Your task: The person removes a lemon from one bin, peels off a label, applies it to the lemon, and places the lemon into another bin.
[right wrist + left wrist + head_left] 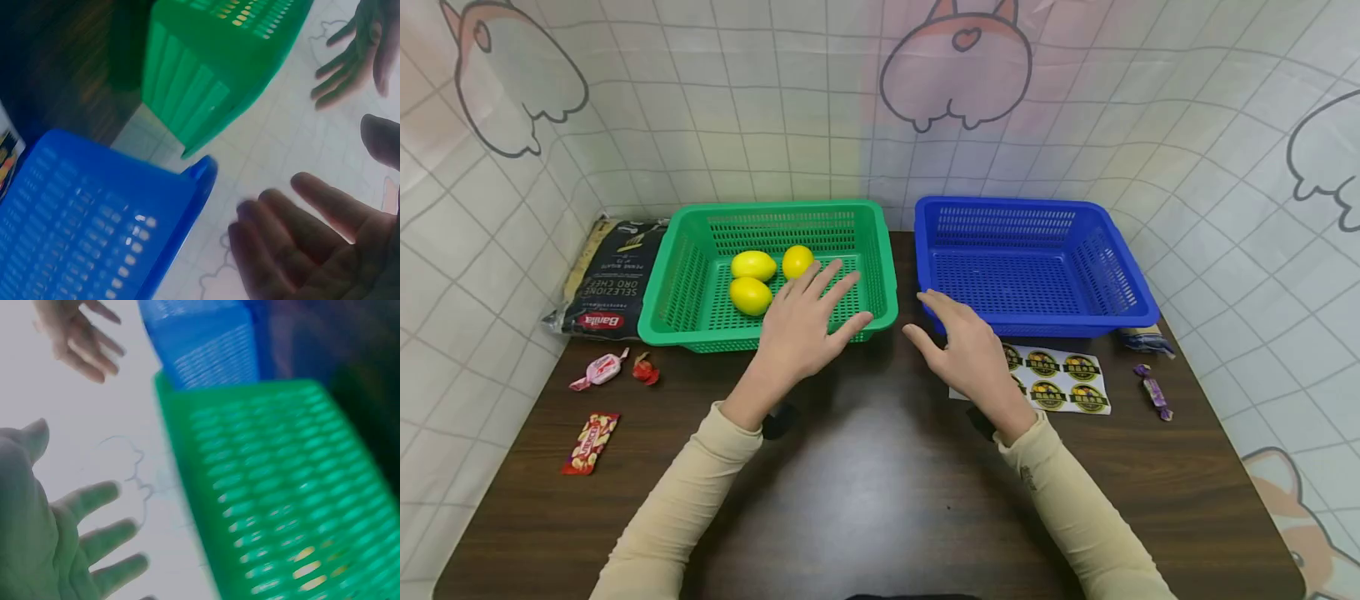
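On the bench (865, 492): two baskets side by side, candies near the edges
Green basket (880, 312): left of centre, holds three lemons (752, 295)
Blue basket (1037, 321): right, sticker sheet (1067, 381) in front
Left hand (801, 325): fingers spread, over green basket's front rim, holding nothing
Right hand (970, 354): fingers spread, near blue basket's front corner, holding nothing
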`<state>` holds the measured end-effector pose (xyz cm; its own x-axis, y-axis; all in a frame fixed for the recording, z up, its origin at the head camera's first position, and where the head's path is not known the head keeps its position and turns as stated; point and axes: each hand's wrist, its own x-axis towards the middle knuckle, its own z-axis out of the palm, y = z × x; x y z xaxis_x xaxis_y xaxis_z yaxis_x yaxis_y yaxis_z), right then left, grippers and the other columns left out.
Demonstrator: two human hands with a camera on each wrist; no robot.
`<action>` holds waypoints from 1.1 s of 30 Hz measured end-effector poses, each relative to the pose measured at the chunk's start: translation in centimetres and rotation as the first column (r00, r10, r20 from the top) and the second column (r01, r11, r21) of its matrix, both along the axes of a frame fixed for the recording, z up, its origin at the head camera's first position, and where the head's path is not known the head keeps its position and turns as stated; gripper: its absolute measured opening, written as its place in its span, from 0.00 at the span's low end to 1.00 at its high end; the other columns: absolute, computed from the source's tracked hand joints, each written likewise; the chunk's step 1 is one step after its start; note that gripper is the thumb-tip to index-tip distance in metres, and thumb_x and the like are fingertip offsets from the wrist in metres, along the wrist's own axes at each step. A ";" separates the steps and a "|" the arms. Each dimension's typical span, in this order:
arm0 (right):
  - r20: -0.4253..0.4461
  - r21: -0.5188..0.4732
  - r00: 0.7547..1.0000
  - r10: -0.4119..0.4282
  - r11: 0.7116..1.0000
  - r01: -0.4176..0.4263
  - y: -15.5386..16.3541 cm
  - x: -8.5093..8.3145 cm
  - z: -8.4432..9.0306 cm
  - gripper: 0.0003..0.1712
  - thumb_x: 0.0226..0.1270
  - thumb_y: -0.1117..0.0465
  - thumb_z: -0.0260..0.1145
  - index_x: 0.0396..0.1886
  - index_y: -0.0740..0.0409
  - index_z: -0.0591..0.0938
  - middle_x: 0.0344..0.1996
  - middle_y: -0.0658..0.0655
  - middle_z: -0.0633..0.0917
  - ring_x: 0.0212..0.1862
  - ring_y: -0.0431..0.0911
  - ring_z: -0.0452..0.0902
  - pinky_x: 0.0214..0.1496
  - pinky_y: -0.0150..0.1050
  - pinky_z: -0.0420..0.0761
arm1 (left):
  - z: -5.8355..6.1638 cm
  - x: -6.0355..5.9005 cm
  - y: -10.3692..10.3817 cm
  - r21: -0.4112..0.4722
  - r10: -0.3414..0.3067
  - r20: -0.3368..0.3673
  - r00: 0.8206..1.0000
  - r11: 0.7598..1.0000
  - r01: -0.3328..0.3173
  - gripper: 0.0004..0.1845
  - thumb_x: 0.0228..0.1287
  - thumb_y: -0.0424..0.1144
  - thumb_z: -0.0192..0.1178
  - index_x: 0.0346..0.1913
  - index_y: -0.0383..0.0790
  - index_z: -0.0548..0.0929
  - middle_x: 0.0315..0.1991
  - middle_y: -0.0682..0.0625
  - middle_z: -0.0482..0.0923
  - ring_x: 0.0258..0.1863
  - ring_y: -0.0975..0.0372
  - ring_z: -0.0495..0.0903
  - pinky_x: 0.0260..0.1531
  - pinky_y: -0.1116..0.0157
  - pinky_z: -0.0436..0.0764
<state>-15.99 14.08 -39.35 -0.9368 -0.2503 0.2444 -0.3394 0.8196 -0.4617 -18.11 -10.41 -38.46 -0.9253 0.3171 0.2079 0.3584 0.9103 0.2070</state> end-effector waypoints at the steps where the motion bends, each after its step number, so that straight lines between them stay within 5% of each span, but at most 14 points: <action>1: 0.010 -0.035 1.000 0.011 0.999 -0.010 -0.1 0.0 0.1 0.35 0.71 0.36 0.58 0.71 0.48 0.72 0.68 0.58 0.77 0.66 0.54 0.77 0.64 0.56 0.80 | 0.5 -0.2 -0.1 0.008 -0.021 -0.005 1.000 1.000 0.021 0.36 0.69 0.69 0.46 0.74 0.57 0.66 0.77 0.51 0.62 0.77 0.51 0.60 0.75 0.46 0.65; 4: 0.069 -0.143 0.997 0.043 0.989 -0.032 -0.6 -0.3 0.3 0.33 0.71 0.39 0.61 0.70 0.48 0.72 0.61 0.58 0.83 0.56 0.51 0.85 0.53 0.50 0.87 | 2.3 -1.0 -0.7 0.026 -0.083 0.017 0.996 0.996 0.083 0.34 0.69 0.67 0.50 0.70 0.51 0.73 0.72 0.49 0.70 0.72 0.51 0.69 0.70 0.48 0.73; 8: 0.209 -0.228 0.977 0.037 0.974 0.012 -1.3 -1.0 0.3 0.35 0.70 0.41 0.63 0.72 0.50 0.70 0.59 0.58 0.84 0.50 0.48 0.88 0.47 0.46 0.89 | 4.5 -2.6 -1.9 0.087 -0.148 0.148 0.978 0.987 0.137 0.32 0.70 0.63 0.53 0.69 0.49 0.74 0.70 0.48 0.72 0.71 0.52 0.69 0.70 0.48 0.73; 18: 0.342 -0.263 0.940 0.004 0.961 0.092 -2.6 -3.4 -0.9 0.40 0.73 0.44 0.61 0.76 0.60 0.63 0.52 0.60 0.88 0.43 0.50 0.90 0.49 0.48 0.88 | 7.8 -9.0 -7.4 0.235 -0.267 0.393 0.880 0.954 0.184 0.28 0.73 0.57 0.53 0.70 0.48 0.72 0.69 0.46 0.73 0.67 0.49 0.73 0.68 0.45 0.71; 20: 0.346 -0.303 0.938 0.009 0.947 0.102 -2.8 -3.8 -1.3 0.39 0.73 0.46 0.61 0.75 0.61 0.63 0.50 0.61 0.89 0.40 0.51 0.90 0.48 0.47 0.88 | 7.8 -10.4 -8.6 0.277 -0.267 0.447 0.854 0.949 0.152 0.29 0.73 0.57 0.53 0.71 0.48 0.71 0.71 0.45 0.71 0.69 0.49 0.70 0.69 0.45 0.70; 22: 0.346 -0.340 0.938 0.014 0.934 0.111 -2.9 -4.1 -1.7 0.38 0.73 0.47 0.62 0.75 0.61 0.64 0.49 0.62 0.89 0.39 0.52 0.90 0.47 0.46 0.89 | 7.4 -11.8 -9.7 0.369 -0.281 0.516 0.809 0.925 0.087 0.30 0.74 0.56 0.52 0.72 0.47 0.68 0.73 0.45 0.68 0.71 0.48 0.68 0.72 0.46 0.68; 25: 0.335 -0.379 0.942 0.019 0.918 0.117 -3.1 -4.4 -2.2 0.36 0.72 0.49 0.63 0.73 0.61 0.67 0.50 0.63 0.89 0.39 0.54 0.90 0.45 0.44 0.89 | 6.4 -13.5 -10.7 0.542 -0.321 0.602 0.732 0.837 -0.079 0.31 0.75 0.53 0.52 0.75 0.45 0.63 0.76 0.43 0.62 0.74 0.47 0.64 0.77 0.49 0.63; 27: 0.326 -0.397 0.945 0.014 0.909 0.123 -3.3 -4.5 -2.4 0.35 0.72 0.50 0.64 0.72 0.61 0.69 0.50 0.64 0.88 0.38 0.53 0.90 0.44 0.44 0.89 | 5.7 -14.4 -10.8 0.605 -0.328 0.640 0.695 0.773 -0.192 0.33 0.76 0.51 0.52 0.77 0.44 0.59 0.78 0.42 0.57 0.75 0.47 0.63 0.78 0.50 0.62; 33: 0.308 -0.419 0.951 0.018 0.900 0.119 -3.9 -4.4 -2.7 0.31 0.71 0.53 0.65 0.69 0.61 0.73 0.49 0.63 0.89 0.37 0.51 0.90 0.40 0.38 0.89 | 3.5 -15.1 -9.9 0.592 -0.231 0.722 0.652 0.693 -0.411 0.37 0.76 0.49 0.52 0.79 0.38 0.51 0.81 0.41 0.46 0.80 0.47 0.53 0.81 0.52 0.56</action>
<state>-20.36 10.13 -42.03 -0.9904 -0.1360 0.0248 -0.0940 0.5305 -0.8424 -33.18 -20.28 -35.01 -0.8660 0.2916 -0.4063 -0.2722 0.4068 0.8720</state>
